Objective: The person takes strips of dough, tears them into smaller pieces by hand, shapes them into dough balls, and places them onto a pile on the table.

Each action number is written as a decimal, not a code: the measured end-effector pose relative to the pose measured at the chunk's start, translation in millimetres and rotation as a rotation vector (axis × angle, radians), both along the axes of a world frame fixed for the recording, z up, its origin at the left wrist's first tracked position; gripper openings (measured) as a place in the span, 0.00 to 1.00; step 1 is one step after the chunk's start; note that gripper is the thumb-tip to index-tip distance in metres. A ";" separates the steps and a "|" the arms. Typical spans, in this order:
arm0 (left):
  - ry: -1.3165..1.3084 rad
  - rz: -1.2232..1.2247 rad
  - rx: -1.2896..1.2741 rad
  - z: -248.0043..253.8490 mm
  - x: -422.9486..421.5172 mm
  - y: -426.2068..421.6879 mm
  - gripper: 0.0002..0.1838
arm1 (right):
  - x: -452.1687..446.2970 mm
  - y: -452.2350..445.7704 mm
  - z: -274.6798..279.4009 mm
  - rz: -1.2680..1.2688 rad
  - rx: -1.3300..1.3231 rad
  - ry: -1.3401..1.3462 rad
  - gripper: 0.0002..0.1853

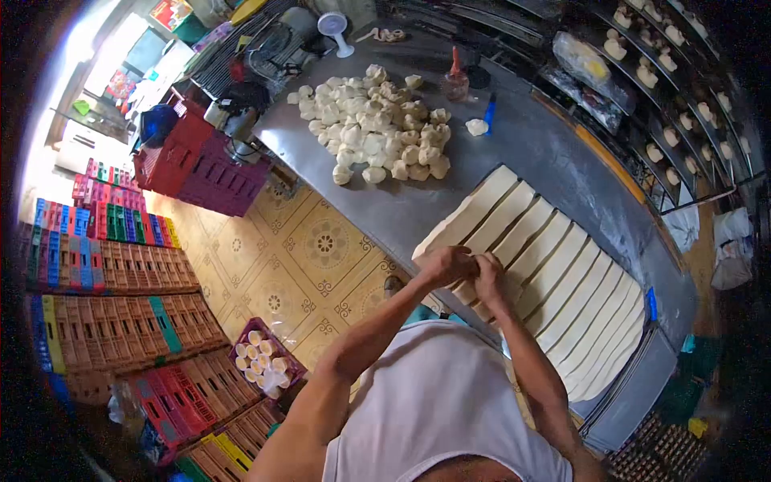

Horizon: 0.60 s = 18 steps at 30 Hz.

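We hold our left hand (446, 266) and right hand (488, 279) close together over the near left end of the dough strips (554, 277). Our fingers are curled inward; we cannot tell whether they grip any dough, since the hands hide what lies between them. The strips lie flat and side by side on the counter (309, 140), with dark gaps between many of them, and reach from our hands toward the right end.

Farther up the counter and to the left we see a heap of dough lumps (373, 120). To its right a small dough piece (477, 127) lies just beside a blue tool (490, 114), with a jar (454, 85) near them. A blue item (651, 305) is by the strips' right edge. We have stacked crates (132, 321) at left on the patterned floor (321, 241), and more lumps on a rack (671, 104) at upper right.
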<state>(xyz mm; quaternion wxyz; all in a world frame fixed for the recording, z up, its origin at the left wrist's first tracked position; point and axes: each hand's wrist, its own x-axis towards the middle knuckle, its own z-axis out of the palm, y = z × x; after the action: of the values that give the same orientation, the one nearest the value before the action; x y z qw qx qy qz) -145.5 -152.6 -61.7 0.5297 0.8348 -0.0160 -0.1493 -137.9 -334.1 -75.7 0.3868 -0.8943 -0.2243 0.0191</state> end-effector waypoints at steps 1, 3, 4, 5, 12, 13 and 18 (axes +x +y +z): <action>-0.024 0.057 0.053 2.0 3.7 -2.5 0.22 | -4.9 2.5 15.6 0.008 0.006 -0.002 0.24; 0.036 0.047 0.027 21.7 2.3 -8.9 0.18 | -15.4 3.3 46.6 -0.147 -0.088 -0.143 0.30; -0.046 0.083 0.076 38.4 -3.5 -14.5 0.16 | -19.7 6.2 47.9 -0.150 -0.062 -0.189 0.33; -0.127 0.111 0.130 49.9 -7.3 -17.7 0.14 | -14.7 6.9 31.5 -0.153 -0.060 -0.191 0.33; -0.139 0.318 0.248 31.8 8.0 -12.6 0.16 | 3.4 28.6 34.4 -0.095 -0.274 0.265 0.11; -0.109 0.367 0.288 31.7 12.8 -14.4 0.18 | 5.7 25.4 31.9 -0.040 -0.231 0.180 0.09; -0.092 0.467 0.427 -32.1 65.4 23.3 0.20 | 12.8 30.9 87.6 0.286 0.120 0.225 0.14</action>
<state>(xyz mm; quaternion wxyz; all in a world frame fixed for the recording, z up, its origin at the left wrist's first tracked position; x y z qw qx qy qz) -80.2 -129.3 -93.8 0.3613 0.9141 0.1836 0.0142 -125.0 -303.2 11.9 0.4555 -0.8207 -0.3052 0.1603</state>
